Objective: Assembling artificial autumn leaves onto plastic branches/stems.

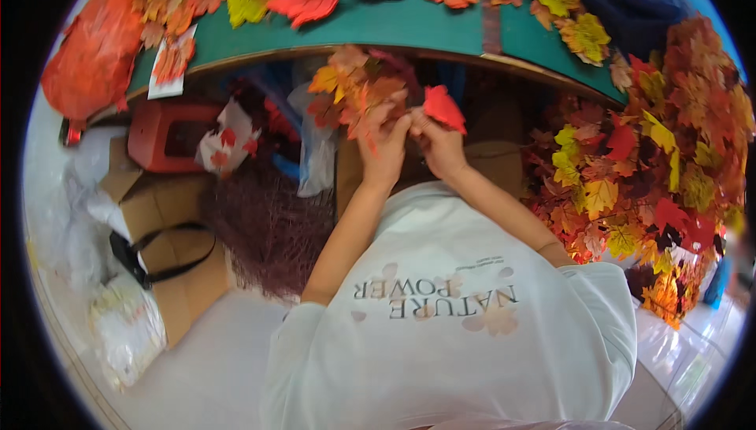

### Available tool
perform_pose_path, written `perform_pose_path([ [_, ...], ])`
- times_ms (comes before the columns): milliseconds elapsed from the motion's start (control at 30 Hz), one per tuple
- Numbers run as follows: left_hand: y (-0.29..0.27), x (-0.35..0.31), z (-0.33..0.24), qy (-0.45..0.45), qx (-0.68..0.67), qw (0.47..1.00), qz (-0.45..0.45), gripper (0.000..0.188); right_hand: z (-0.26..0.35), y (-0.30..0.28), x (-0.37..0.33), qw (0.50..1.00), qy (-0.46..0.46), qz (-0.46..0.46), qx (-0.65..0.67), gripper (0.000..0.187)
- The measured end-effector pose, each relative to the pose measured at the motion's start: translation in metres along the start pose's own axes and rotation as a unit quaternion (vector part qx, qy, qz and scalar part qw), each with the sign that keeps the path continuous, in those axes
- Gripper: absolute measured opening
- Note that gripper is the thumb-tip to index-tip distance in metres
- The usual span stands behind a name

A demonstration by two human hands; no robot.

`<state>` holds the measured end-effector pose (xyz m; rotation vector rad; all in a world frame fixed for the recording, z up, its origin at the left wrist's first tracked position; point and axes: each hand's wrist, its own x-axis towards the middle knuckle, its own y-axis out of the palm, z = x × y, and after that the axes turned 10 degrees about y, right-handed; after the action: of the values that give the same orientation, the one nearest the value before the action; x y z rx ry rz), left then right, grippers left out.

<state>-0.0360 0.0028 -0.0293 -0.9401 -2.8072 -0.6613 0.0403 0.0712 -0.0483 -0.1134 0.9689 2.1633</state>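
I see the left hand (383,146), fingers curled around an orange leaf bunch (351,83). The right hand (438,145) pinches a red leaf (446,108) near the green desk (346,35).

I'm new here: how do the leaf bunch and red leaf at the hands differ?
The leaf bunch mixes orange and yellow; the red leaf looks plain red. The leaf bunch outsizes the red leaf. The leaf bunch is at the left hand, the red leaf at the right hand.

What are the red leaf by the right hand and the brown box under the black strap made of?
The red leaf looks like matte cloth, maybe plastic: its colour is even. The brown box seems dull cardboard: tan with flat, folded sides.
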Motion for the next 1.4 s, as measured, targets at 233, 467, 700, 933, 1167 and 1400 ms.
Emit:
perform_pose_path([
  [233, -0.014, 0.021, -0.02, -0.036, -0.04, 0.995, -0.079, 0.02, -0.011, 0.013, -0.013, 0.969, -0.009, 0.118, -0.219, 0.018],
  [467, -0.01, 0.011, -0.008, -0.238, -0.257, 0.929, -0.116, 0.013, 0.023, 0.02, -0.024, 0.899, -0.088, 0.091, -0.42, 0.018],
  [700, -0.019, 0.008, -0.009, -0.227, -0.294, 0.926, -0.069, 0.015, 0.059, 0.021, -0.025, 0.862, 0.026, 0.214, -0.459, 0.027],
  [933, -0.025, 0.014, -0.011, -0.304, -0.4, 0.86, -0.087, 0.011, 0.207, 0.004, 0.031, 0.62, -0.477, -0.189, -0.594, 0.014],
  [1167, -0.04, 0.004, -0.007, -0.304, -0.388, 0.865, -0.097, 0.012, 0.295, -0.053, 0.048, 0.359, -0.355, -0.416, -0.756, 0.02],
  [1400, -0.03, 0.006, -0.009, -0.299, -0.383, 0.872, -0.059, 0.012, 0.292, -0.069, 0.072, 0.409, -0.197, -0.377, -0.807, 0.034],
])
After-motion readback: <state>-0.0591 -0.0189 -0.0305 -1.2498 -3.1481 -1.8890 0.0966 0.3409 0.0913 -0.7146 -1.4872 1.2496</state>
